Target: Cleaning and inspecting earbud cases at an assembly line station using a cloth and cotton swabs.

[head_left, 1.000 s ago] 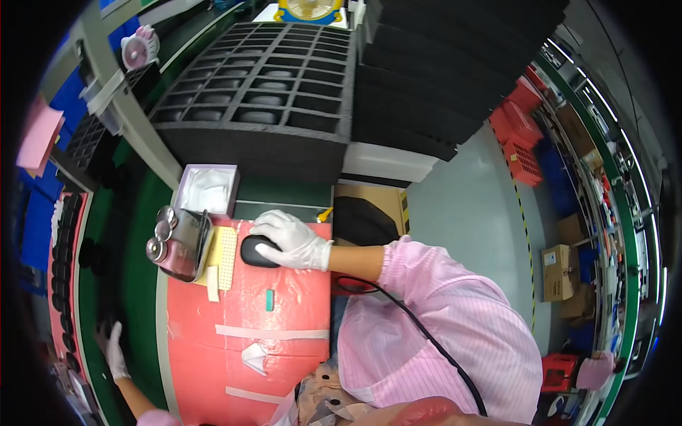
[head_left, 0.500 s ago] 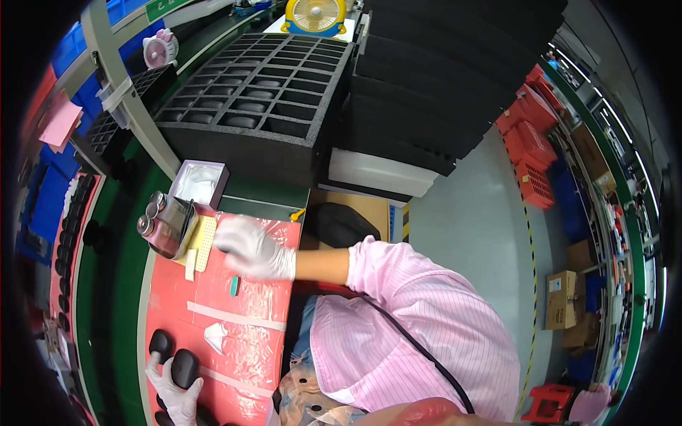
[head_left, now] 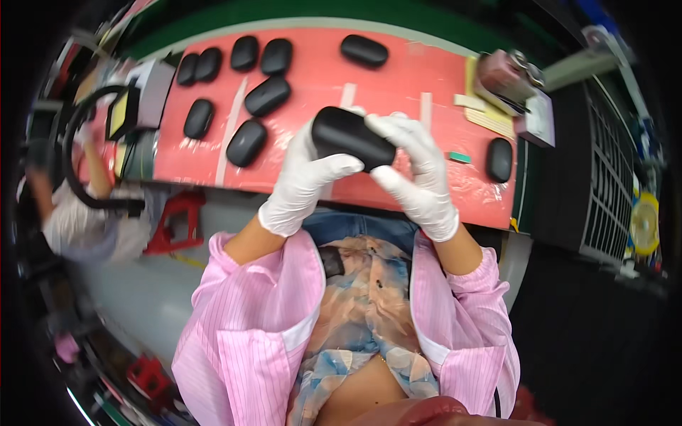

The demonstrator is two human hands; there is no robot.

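A smooth black rounded case [head_left: 352, 138] is held up over the red table mat [head_left: 398, 78], between my two white-gloved hands. My left hand [head_left: 302, 177] grips its left end, thumb across the near side. Around the right end close the fingers and thumb of my right hand [head_left: 419, 170]. Another black case [head_left: 499, 160] lies at the mat's right end, beside a small green block [head_left: 459, 157]. Farther back sits a lone black case [head_left: 364, 51]. Several more black cases [head_left: 268, 96] are spread over the left half of the mat.
At the back right stand glass jars [head_left: 506, 74] by a yellow pad [head_left: 489, 119] and a small box [head_left: 538, 121]. A black compartmented tray [head_left: 593, 170] and yellow fan [head_left: 644, 222] are farther right. Left are a ring-shaped black lamp [head_left: 69, 153], a red stool [head_left: 177, 221] and a blurred person [head_left: 92, 213].
The view has swung round to face the table. My right hand has left the yellow pad area and my left hand the spread cases; both now hold one black case together.
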